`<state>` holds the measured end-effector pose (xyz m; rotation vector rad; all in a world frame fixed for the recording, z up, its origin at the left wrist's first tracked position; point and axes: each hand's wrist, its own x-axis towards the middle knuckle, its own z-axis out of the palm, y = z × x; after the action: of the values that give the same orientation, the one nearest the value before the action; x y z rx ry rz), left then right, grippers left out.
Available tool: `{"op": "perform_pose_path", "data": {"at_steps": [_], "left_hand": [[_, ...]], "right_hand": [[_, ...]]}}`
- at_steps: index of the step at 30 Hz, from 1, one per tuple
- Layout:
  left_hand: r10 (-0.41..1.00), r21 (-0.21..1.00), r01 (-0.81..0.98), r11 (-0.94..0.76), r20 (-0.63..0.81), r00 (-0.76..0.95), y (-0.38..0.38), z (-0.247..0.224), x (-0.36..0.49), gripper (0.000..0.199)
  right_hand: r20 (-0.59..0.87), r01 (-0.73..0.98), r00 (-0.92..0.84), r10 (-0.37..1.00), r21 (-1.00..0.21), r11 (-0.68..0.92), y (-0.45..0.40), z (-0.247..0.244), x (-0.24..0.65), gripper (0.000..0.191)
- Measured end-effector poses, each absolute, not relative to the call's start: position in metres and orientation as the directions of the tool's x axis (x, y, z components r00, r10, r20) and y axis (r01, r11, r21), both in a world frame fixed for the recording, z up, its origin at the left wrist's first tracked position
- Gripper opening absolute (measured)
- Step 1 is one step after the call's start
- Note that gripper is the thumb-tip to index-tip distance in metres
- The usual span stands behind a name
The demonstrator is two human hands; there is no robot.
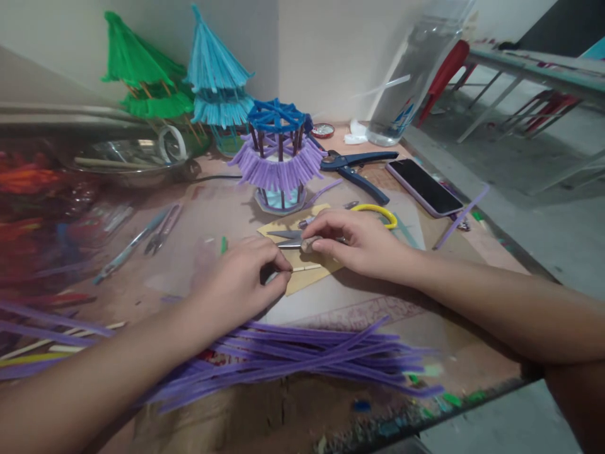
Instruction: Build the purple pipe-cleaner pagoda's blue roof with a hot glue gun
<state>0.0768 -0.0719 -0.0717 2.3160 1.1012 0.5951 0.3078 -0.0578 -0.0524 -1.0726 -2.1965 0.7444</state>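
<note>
My left hand (253, 271) is closed, thumb and forefinger pinching the end of a thin pale wooden stick (309, 268). The stick lies over a yellow card (302, 287). My right hand (352, 239) is closed around the scissors (286, 234) at the base of their blades, where a small round beige lump (309, 244) shows between thumb and fingers. The blades point left, just above the stick; a yellow handle loop shows behind the hand. Past both hands stands a small tower (282, 170) with a blue top, brown posts and a purple pipe-cleaner skirt.
Purple pipe cleaners (302, 359) lie in front. Navy-handled cutters (362, 167), a phone (425, 186) and a clear water container (401, 82) are on the right. Green (137, 57) and light-blue (215, 69) roofed models stand behind; a metal bowl (132, 173) and pens (132, 246) are left.
</note>
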Motion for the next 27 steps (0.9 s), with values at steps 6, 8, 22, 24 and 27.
{"op": "perform_pose_path", "data": {"at_steps": [6,8,22,24,27], "left_hand": [[0.796,0.593,0.586,-0.552,0.166,0.582,-0.072,-0.072,0.077,0.009],[0.804,0.589,0.601,-0.540,0.150,0.575,-0.071,-0.072,0.078,0.009],[0.816,0.542,0.653,-0.529,0.112,0.568,-0.068,-0.067,0.082,0.010],[0.815,0.542,0.651,-0.531,0.114,0.568,-0.068,-0.067,0.082,0.010],[0.809,0.548,0.639,-0.540,0.127,0.575,-0.068,-0.068,0.081,0.009]], "right_hand": [[0.274,0.487,-0.641,0.717,-0.578,0.655,-0.063,-0.055,0.305,0.011],[0.283,0.471,-0.685,0.671,-0.531,0.704,-0.065,-0.055,0.304,0.013],[0.282,0.493,-0.744,0.606,-0.380,0.782,-0.070,-0.058,0.296,0.018],[0.212,0.536,-0.726,0.654,-0.422,0.731,-0.067,-0.056,0.296,0.014],[0.140,0.592,-0.696,0.705,-0.444,0.673,-0.065,-0.052,0.296,0.013]]}}
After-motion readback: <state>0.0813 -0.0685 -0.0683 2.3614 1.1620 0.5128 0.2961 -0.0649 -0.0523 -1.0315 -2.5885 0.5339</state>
